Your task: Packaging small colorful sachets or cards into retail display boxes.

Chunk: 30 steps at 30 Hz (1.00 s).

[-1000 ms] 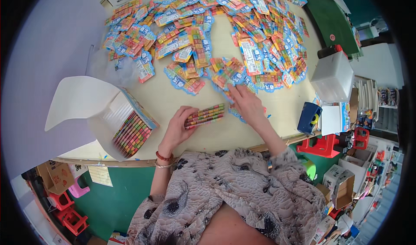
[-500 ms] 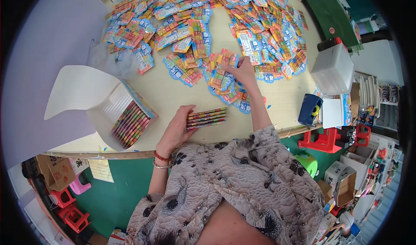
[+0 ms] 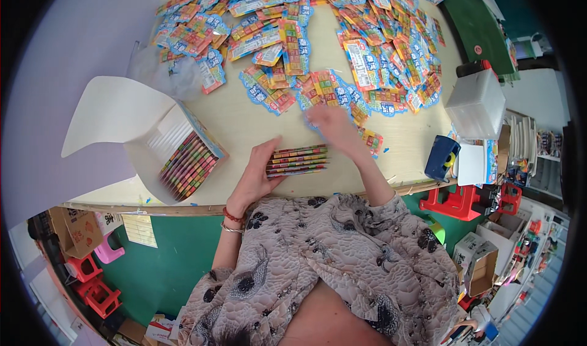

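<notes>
My left hand (image 3: 255, 173) is wrapped round the left end of a small stack of thin colourful packets (image 3: 299, 160), held on edge near the table's front. My right hand (image 3: 335, 129) is smeared by motion, just beyond and to the right of that stack. Its fingers cannot be made out, nor whether anything is in them. Right behind it lie loose flat packets (image 3: 327, 84), orange and yellow with blue wavy edges and rows of coloured blocks. To the left, an open white box (image 3: 142, 153) holds a row of similar packets (image 3: 188, 165) standing on edge.
A big heap of the same packets (image 3: 296, 46) covers the table's far half. Clear plastic film (image 3: 171, 77) lies at its left. On the right stand a translucent container (image 3: 477, 101) and a dark blue tape dispenser (image 3: 441, 157). Red stools (image 3: 452, 202) are below the table edge.
My right hand has drawn back toward me and the stack, away from the packet it was gripping at the loose pile. My left hand keeps its hold on the stack.
</notes>
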### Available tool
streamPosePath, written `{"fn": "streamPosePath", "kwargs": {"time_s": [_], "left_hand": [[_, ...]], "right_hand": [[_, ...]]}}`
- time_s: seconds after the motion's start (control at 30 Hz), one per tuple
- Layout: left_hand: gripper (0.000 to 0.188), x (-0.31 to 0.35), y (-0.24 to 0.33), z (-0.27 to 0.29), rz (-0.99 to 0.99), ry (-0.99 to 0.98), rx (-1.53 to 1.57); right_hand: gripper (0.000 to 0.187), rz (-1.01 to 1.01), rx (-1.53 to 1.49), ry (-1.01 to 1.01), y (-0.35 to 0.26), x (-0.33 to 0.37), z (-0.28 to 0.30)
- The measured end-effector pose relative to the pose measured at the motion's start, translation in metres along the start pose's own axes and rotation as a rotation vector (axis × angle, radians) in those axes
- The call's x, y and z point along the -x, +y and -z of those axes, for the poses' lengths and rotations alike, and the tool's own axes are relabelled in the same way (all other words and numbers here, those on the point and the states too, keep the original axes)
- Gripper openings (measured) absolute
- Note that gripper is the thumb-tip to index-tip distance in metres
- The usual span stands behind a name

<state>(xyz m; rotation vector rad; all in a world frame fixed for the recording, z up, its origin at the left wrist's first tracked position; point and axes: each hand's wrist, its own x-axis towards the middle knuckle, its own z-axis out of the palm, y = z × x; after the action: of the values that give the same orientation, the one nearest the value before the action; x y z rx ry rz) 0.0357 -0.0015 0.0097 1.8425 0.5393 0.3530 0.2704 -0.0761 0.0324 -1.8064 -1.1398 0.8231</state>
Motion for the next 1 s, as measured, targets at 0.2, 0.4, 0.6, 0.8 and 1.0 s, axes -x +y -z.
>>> {"fn": "streamPosePath", "kwargs": {"time_s": [0.2,0.4,0.6,0.8,1.0], "left_hand": [[0.085,0.0,-0.003,0.0,0.049,-0.113,0.062],[0.091,0.0,-0.006,0.004,-0.034,-0.185,-0.113],[0.098,-0.001,0.013,0.005,0.09,0.035,0.164],[0.092,-0.001,0.012,0.012,-0.008,-0.125,-0.24],[0.085,-0.004,0.011,0.011,-0.046,-0.087,-0.158]], "right_hand": [[0.045,-0.199,0.75,0.428,0.045,-0.017,0.04],[0.028,-0.099,-0.061,0.299,0.02,0.002,0.036],[0.018,0.034,0.102,-0.389,-0.022,0.018,0.002],[0.059,0.298,0.734,-0.187,0.002,-0.035,0.033],[0.073,0.204,0.793,-0.407,0.013,-0.069,0.03]]}}
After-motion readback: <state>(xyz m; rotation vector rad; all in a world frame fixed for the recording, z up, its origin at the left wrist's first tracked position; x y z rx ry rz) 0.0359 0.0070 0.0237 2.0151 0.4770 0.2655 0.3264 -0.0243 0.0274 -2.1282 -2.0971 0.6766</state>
